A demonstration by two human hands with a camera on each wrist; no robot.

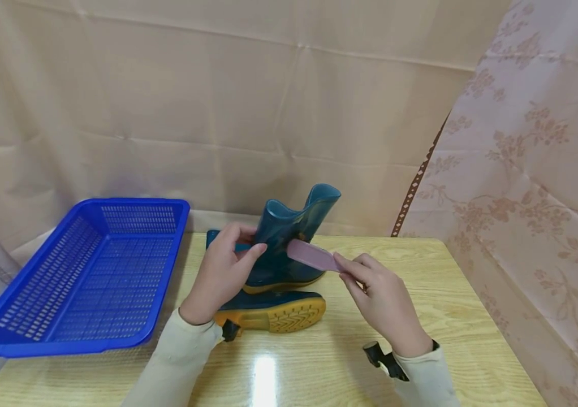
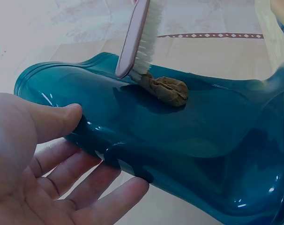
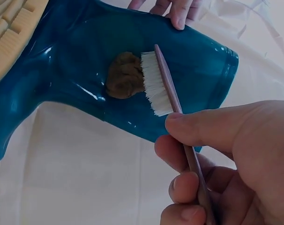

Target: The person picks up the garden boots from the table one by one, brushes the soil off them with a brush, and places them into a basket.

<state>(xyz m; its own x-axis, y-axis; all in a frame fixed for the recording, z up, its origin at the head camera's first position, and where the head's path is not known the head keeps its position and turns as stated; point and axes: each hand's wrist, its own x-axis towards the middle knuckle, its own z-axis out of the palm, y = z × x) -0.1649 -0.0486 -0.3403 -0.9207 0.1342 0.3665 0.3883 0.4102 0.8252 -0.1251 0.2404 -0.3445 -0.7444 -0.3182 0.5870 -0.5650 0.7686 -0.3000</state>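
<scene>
A dark teal rubber boot stands on the table, tilted a little, its open top upward. My left hand holds its shaft, with the thumb on the near side and the fingers round the edge. In my right hand I grip the handle of a pinkish brush. Its white bristles meet a brown, mud-like lump stuck on the shaft. A second boot lies on its side in front, its yellow sole facing me.
To the left a blue plastic basket with slotted walls rests on the wood-grain table. A beige cloth hangs behind the table, and a pink floral cloth hangs along the right side.
</scene>
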